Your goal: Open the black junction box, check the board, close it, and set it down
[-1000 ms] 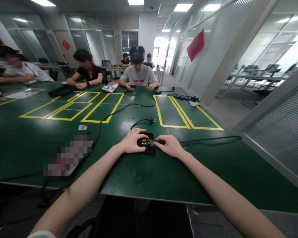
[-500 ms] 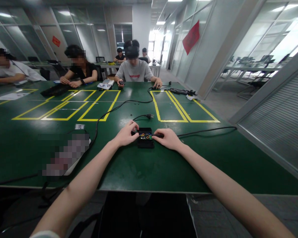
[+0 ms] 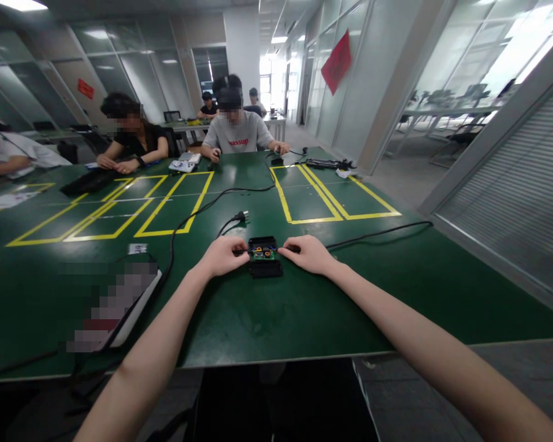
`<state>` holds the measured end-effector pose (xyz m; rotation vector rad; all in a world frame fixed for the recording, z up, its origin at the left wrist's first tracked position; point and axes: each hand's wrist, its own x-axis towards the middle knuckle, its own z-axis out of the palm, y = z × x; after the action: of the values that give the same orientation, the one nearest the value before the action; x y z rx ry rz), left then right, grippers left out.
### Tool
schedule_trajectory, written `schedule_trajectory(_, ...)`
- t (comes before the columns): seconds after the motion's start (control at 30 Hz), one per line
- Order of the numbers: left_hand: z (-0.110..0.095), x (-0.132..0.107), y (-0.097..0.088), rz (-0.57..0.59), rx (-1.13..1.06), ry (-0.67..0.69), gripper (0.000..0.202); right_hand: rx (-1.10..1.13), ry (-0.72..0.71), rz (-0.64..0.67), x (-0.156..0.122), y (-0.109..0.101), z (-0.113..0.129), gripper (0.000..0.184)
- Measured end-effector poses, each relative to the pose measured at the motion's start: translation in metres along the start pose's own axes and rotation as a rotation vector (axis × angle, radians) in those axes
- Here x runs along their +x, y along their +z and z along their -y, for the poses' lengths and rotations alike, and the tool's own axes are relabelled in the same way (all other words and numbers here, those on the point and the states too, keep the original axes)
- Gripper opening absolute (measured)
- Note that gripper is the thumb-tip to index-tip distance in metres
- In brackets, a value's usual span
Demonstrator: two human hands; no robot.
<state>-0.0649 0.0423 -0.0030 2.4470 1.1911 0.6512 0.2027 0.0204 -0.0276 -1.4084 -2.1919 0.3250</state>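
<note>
A small black adapter case (image 3: 266,270) lies opened on the green table, its two halves spread apart. Between them sits a green circuit board (image 3: 260,256) with copper-coloured coils. At the board's left end my left hand (image 3: 222,255) is closed on the black power cord, mostly hidden by the fingers. This cord's plug (image 3: 242,217) rests on the table just beyond that hand. On the other side, my right hand (image 3: 308,253) pinches the black output cable (image 3: 378,233) close to the board. Whether the board touches the case floor, I cannot tell.
Yellow tape outlines (image 3: 313,219) mark the table beyond my hands. To the left lies a blurred flat object (image 3: 136,313) with a white edge, beside a long black cable (image 3: 171,255). Co-workers sit across the table, one in a grey shirt (image 3: 237,132).
My view has shifted a little. The plug has moved left relative to the case, and my left fingers have closed lower on the cord. My right hand keeps its pinch.
</note>
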Motion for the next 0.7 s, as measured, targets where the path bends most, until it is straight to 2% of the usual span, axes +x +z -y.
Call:
schedule_trajectory(0.1, -0.002, -0.001, -0.002, -0.008, -0.034, 0.002, 0.010, -0.033, 0.008, -0.002, 0.001, -0.001, -0.001, 0.046)
schedule_trajectory(0.3, -0.002, -0.005, -0.004, 0.016, -0.193, -0.030, 0.015, 0.053, 0.004, -0.031, -0.001, -0.001, -0.001, 0.048)
schedule_trajectory(0.43, -0.002, -0.007, -0.003, 0.067, -0.356, -0.139, 0.016, 0.182, -0.089, -0.025, -0.003, -0.001, -0.003, 0.051)
schedule_trajectory(0.53, -0.002, -0.007, -0.004, 0.090, -0.459, -0.216, 0.013, 0.240, -0.120, -0.067, -0.005, -0.002, -0.003, 0.049)
schedule_trajectory(0.6, -0.003, -0.008, -0.009, 0.164, -0.542, -0.237, 0.017, 0.275, -0.136, -0.071, -0.007, -0.004, -0.001, 0.047)
schedule_trajectory(0.7, -0.002, -0.009, -0.016, 0.349, -0.617, -0.262, 0.025, 0.308, -0.172, -0.004, -0.010, -0.006, 0.002, 0.046)
